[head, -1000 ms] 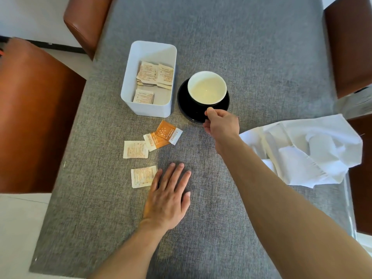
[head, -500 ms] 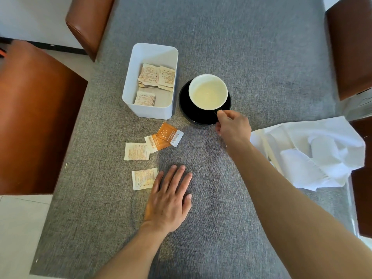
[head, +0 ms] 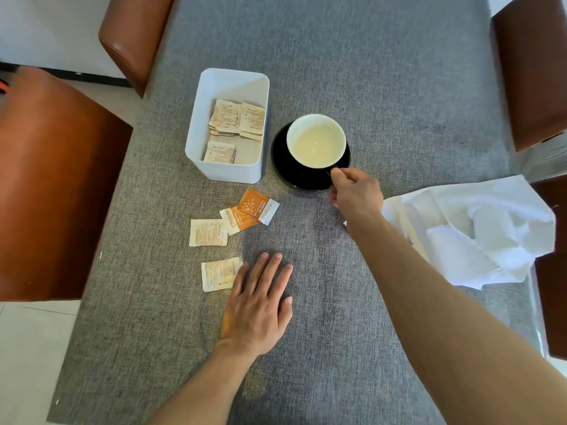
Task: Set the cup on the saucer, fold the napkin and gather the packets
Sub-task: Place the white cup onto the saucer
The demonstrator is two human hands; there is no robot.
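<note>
The right hand (head: pixel 356 191) has its grip pinched together at the near right side of the cup (head: pixel 316 139), thumb and forefinger closed where the handle would be; the handle itself is hidden under the fingers, so the hold can only be judged as a handle pinch. The cup stands upright on the black saucer (head: pixel 287 176), sitting toward the saucer's far right, not at its middle, and it holds a pale liquid. The step in hand looks like settling the cup. To do it well, the pinch should let go only once the base is flat and the liquid calm, and the fingers should draw back toward the person without hooking the handle or dragging the saucer.

The left hand (head: pixel 257 305) lies flat and spread on the grey worktop (head: pixel 399 87), nearer the person than the saucer, its grip apart and holding nothing. Its forefinger is just beside one loose packet (head: pixel 219 273). Three more loose packets (head: pixel 236 217) lie between that hand and the white box (head: pixel 196 133), which stands just left of the saucer with other packets inside. They are thin and flat, so sliding them together probably beats pinching each one.

The napkin (head: pixel 478 231) lies crumpled to the right of the saucer, near the worktop's edge, not yet folded.
</note>
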